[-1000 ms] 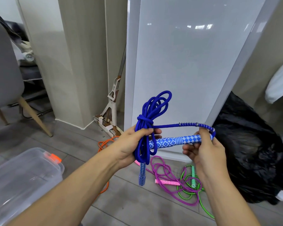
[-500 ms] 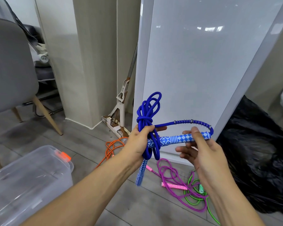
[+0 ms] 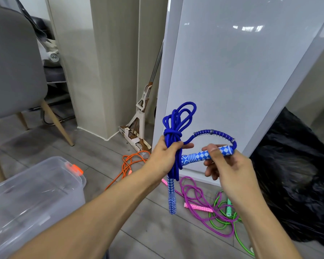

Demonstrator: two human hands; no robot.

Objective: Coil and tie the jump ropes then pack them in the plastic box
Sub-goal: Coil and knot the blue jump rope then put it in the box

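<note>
Floor [image 3: 94,146]: grey wood-look planks, carrying everything loose in the scene.
Left hand [image 3: 165,156]: fingers curled round the middle of the blue jump rope [image 3: 178,118], just below the knotted wrap; loops stand up above the fist.
Right hand [image 3: 230,165]: thumb and fingers pinch the patterned handle [image 3: 198,157], which lies roughly level, its near end touching the bundle.
Rope tail: a spring-wrapped length arcs from the far end of that handle back to the knot.
Other handle [image 3: 171,195]: hangs straight down below the left fist, off the floor.
Plastic box [image 3: 36,193]: clear, with an orange latch [image 3: 75,169], on the floor at lower left, well apart from the held rope.
Orange rope [image 3: 129,163]: loose tangle on the floor behind the left wrist.
Purple rope [image 3: 195,202]: loose on the floor under the hands, overlapping the green rope [image 3: 223,217].
White panel [image 3: 232,71]: large glossy board leaning upright behind the hands.
Black bag [image 3: 297,174]: crumpled plastic on the floor at right.
Mop [image 3: 144,109]: propped between the panel and a beige column [image 3: 108,62].
Grey chair [image 3: 9,62]: wooden legs, at far left.
</note>
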